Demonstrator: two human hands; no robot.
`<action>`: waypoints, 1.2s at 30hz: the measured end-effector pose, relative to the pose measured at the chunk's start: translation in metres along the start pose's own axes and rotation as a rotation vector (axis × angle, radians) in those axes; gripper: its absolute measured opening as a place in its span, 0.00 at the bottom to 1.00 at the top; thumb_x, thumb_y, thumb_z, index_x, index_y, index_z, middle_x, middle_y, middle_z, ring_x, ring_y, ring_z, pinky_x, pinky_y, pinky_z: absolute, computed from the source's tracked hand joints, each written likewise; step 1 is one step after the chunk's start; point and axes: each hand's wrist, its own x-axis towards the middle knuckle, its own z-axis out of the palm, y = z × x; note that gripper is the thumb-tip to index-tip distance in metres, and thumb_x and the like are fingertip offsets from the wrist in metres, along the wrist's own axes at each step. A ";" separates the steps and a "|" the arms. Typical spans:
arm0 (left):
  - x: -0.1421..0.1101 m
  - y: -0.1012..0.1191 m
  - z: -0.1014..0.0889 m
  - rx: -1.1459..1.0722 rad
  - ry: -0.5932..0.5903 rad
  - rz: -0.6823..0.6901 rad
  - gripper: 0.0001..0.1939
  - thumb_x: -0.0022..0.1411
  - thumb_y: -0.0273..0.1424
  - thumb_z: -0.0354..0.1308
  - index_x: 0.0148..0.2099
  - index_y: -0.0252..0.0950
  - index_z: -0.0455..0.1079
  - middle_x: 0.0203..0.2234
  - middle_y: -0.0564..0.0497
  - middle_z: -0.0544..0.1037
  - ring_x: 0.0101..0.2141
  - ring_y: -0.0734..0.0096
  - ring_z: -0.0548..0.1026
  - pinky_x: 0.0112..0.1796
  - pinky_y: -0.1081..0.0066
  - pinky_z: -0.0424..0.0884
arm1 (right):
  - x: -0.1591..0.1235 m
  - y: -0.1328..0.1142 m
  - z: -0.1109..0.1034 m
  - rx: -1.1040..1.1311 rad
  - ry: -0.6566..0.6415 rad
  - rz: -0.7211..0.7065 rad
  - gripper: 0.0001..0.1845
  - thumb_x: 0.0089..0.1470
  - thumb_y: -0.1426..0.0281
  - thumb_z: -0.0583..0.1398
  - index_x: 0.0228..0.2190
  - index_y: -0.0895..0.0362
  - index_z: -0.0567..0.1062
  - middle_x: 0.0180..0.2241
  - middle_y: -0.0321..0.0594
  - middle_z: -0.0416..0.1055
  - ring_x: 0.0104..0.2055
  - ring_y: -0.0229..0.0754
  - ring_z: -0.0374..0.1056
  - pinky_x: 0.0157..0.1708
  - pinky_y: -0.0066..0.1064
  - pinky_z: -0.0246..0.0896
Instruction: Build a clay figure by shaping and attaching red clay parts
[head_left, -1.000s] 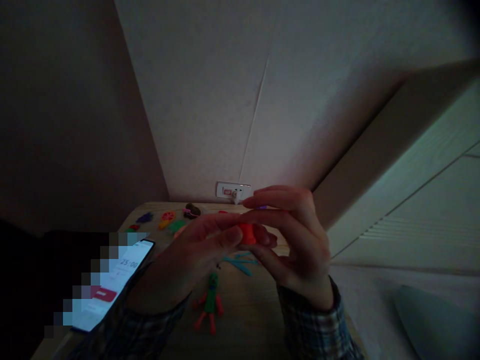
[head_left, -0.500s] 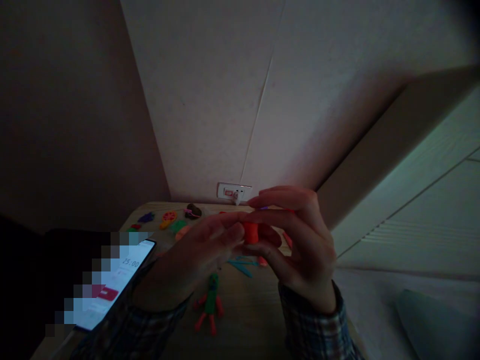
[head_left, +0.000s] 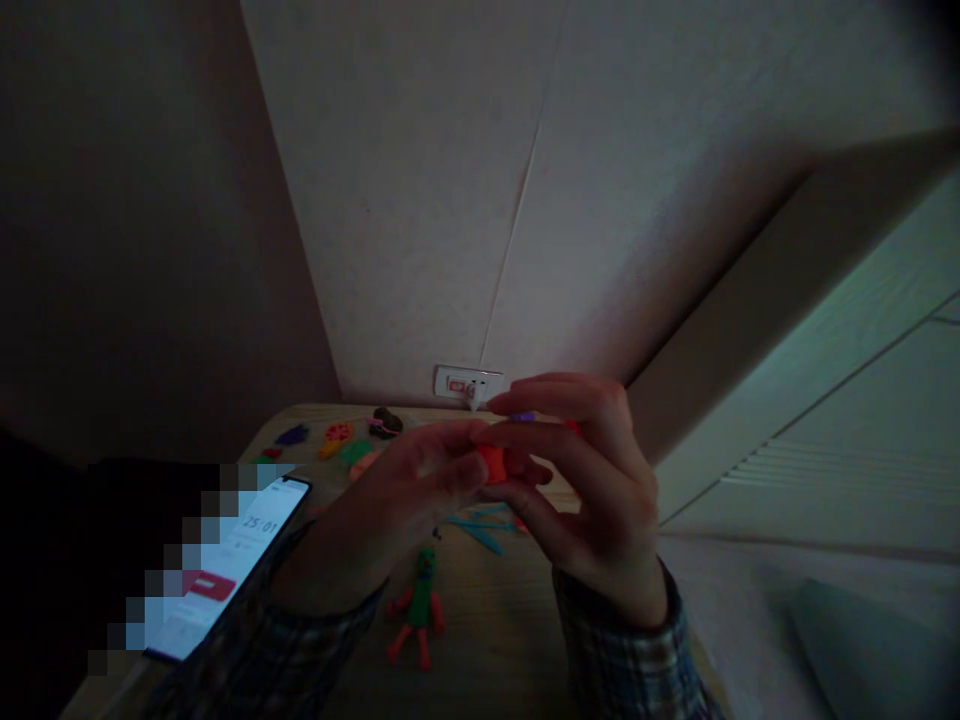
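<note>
Between the fingertips of both hands is a small lump of orange-red modelling clay (head_left: 494, 464), held up over the table. My left hand (head_left: 397, 500) is closed on it from the left, thumb against its side. From the right, my right hand (head_left: 592, 470) pinches the same lump between thumb and fingers. Below them on the table lies a clay figure (head_left: 422, 605) with a green body and orange-red arms and legs. Blue modelling tools (head_left: 480, 528) lie crossed just behind the figure, partly under the hands.
Several small coloured clay pieces, among them a yellow and red one (head_left: 339, 434) and a brown one (head_left: 385, 424), lie along the table's back left. A phone (head_left: 247, 560) showing a timer lies at the left. A wall socket (head_left: 468, 383) with a plug sits behind the table.
Both hands still hold the orange-red clay, which has shifted slightly left and up and looks shorter. My right hand has moved a little left. The phone's timer reads one second more.
</note>
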 end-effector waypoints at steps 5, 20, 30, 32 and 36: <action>-0.001 0.004 0.002 -0.062 -0.028 0.026 0.15 0.65 0.44 0.75 0.35 0.37 0.83 0.28 0.52 0.82 0.34 0.66 0.80 0.42 0.69 0.76 | 0.000 0.000 0.001 0.030 0.019 -0.006 0.11 0.67 0.74 0.63 0.49 0.49 0.79 0.47 0.39 0.82 0.52 0.50 0.77 0.50 0.46 0.73; 0.001 -0.002 0.003 -0.131 -0.072 0.094 0.14 0.66 0.43 0.75 0.39 0.36 0.85 0.29 0.54 0.80 0.36 0.70 0.80 0.42 0.76 0.75 | 0.000 0.003 0.002 0.055 0.000 -0.014 0.07 0.68 0.69 0.65 0.47 0.53 0.76 0.48 0.41 0.80 0.53 0.46 0.74 0.51 0.40 0.70; 0.000 0.001 0.004 -0.105 -0.069 0.084 0.15 0.67 0.44 0.74 0.40 0.37 0.86 0.32 0.52 0.83 0.38 0.66 0.82 0.43 0.73 0.76 | 0.000 0.001 -0.001 0.047 -0.007 0.006 0.06 0.72 0.68 0.64 0.47 0.56 0.79 0.49 0.40 0.78 0.55 0.41 0.72 0.55 0.34 0.67; 0.000 0.001 0.005 -0.091 -0.060 0.086 0.16 0.64 0.45 0.76 0.42 0.37 0.86 0.34 0.51 0.84 0.38 0.66 0.82 0.44 0.72 0.76 | 0.001 0.000 -0.001 0.043 -0.005 0.000 0.05 0.72 0.70 0.64 0.47 0.56 0.79 0.49 0.40 0.78 0.55 0.41 0.72 0.56 0.34 0.66; 0.000 -0.002 0.003 -0.094 -0.037 0.102 0.14 0.66 0.45 0.74 0.42 0.39 0.86 0.34 0.51 0.83 0.38 0.67 0.81 0.43 0.73 0.77 | 0.002 -0.001 -0.002 0.051 -0.001 0.002 0.05 0.70 0.72 0.65 0.47 0.55 0.79 0.49 0.39 0.78 0.55 0.41 0.72 0.56 0.34 0.66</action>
